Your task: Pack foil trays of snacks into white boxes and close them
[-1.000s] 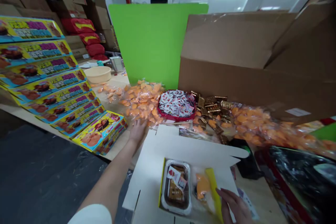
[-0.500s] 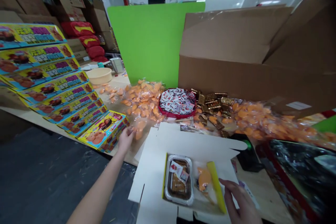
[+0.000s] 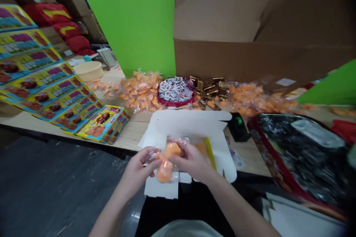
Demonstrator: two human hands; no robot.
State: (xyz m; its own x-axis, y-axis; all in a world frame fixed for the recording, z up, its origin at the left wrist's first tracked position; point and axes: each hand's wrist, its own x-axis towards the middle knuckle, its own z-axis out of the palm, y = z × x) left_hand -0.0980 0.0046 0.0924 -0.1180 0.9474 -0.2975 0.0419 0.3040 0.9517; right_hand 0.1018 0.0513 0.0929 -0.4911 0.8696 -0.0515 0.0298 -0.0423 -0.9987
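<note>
My left hand (image 3: 139, 170) and my right hand (image 3: 194, 161) both grip a clear plastic packet of orange pieces (image 3: 164, 171), one from each side, with fingers closed on the wrapping. Underneath lies an opened white cardboard box (image 3: 191, 120) with a yellow inner edge (image 3: 210, 154). Inside the box, another orange piece (image 3: 201, 149) shows partly beside my right hand. My hands and the packet cover most of the box's contents.
Printed boxes (image 3: 97, 124) stand stacked at left. Behind are heaped orange packets (image 3: 141, 90), a red tray (image 3: 175, 103) of sachets, gold packets (image 3: 213, 88) and a large carton (image 3: 217, 59). At right sit a black object (image 3: 237, 129) and a red-rimmed tray (image 3: 264, 152).
My left hand has moved right from beside the printed boxes, bringing the orange packet over the white box. My right hand has left the box's right edge and also grips the packet. The view has tilted down.
</note>
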